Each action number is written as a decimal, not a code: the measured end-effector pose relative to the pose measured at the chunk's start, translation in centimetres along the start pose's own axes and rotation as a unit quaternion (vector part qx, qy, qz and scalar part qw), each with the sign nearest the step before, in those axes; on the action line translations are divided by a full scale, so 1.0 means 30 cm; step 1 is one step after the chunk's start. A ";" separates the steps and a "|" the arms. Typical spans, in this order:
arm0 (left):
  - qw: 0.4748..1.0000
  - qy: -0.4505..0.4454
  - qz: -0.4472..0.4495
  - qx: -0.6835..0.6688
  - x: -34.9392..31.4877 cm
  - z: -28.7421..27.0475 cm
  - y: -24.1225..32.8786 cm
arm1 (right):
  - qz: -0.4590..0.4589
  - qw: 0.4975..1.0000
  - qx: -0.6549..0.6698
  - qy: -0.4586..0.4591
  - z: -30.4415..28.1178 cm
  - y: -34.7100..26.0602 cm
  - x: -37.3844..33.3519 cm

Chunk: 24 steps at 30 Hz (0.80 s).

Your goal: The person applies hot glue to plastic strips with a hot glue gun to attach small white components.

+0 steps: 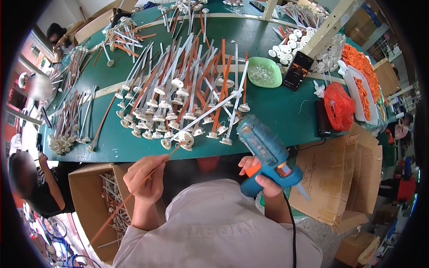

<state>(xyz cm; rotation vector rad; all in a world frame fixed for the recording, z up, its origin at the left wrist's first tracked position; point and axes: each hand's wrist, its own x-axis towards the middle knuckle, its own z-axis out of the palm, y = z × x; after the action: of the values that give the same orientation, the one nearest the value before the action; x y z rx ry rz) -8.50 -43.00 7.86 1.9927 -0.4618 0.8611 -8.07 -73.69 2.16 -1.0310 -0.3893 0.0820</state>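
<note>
My left hand (145, 178) pinches a thin orange strip (117, 209), which slants from the lower left up to the table's front edge. The strip's upper end meets a round white disc piece (186, 140); whether the two are joined, I cannot tell. My right hand (269, 185) is wrapped round the handle of a blue hot glue gun (263, 143) with an orange trigger. Its nozzle points up and left, over the table edge. Just beyond, a big heap of white and orange strips with white disc ends (178, 98) covers the green table (286, 129).
A light green bowl (264, 72) of small clear pieces stands beside a phone (298, 71). To the right are a red plastic bag (338, 106) and a white tray (361, 96) of orange parts. Cardboard boxes (328, 178) flank me. A person (49, 187) sits at left.
</note>
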 end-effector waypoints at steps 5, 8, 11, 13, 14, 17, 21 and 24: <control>1.000 -0.003 -0.010 -0.006 0.138 0.035 -0.076 | 0.013 0.979 0.123 0.164 -0.214 0.035 0.110; 0.996 -0.053 -0.063 0.032 0.259 0.058 -0.114 | 0.013 0.967 0.124 0.220 -0.339 0.067 0.159; 0.980 -0.141 -0.140 -0.017 0.397 0.110 -0.235 | 0.020 0.957 0.153 0.245 -0.455 0.107 0.172; 0.963 -0.173 -0.200 -0.051 0.506 0.174 -0.312 | 0.025 0.952 0.170 0.253 -0.459 0.126 0.195; 0.966 -0.141 -0.204 -0.075 0.546 0.219 -0.363 | 0.030 0.948 0.170 0.268 -0.447 0.119 0.206; 0.961 -0.197 -0.192 -0.030 0.643 0.345 -0.539 | 0.041 0.948 0.166 0.269 -0.446 0.112 0.229; 0.927 -0.309 -0.199 0.077 0.738 0.502 -0.552 | 0.038 0.948 0.179 0.260 -0.465 0.118 0.215; 0.903 -0.373 -0.192 0.095 0.746 0.558 -0.589 | 0.014 0.944 0.229 0.238 -0.481 0.115 0.208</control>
<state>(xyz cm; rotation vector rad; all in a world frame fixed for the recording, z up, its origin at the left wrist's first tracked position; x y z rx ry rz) 24.26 -47.47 7.64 2.4509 -0.3848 -0.1405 3.21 -82.19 -5.57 -0.5656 0.0899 -0.0520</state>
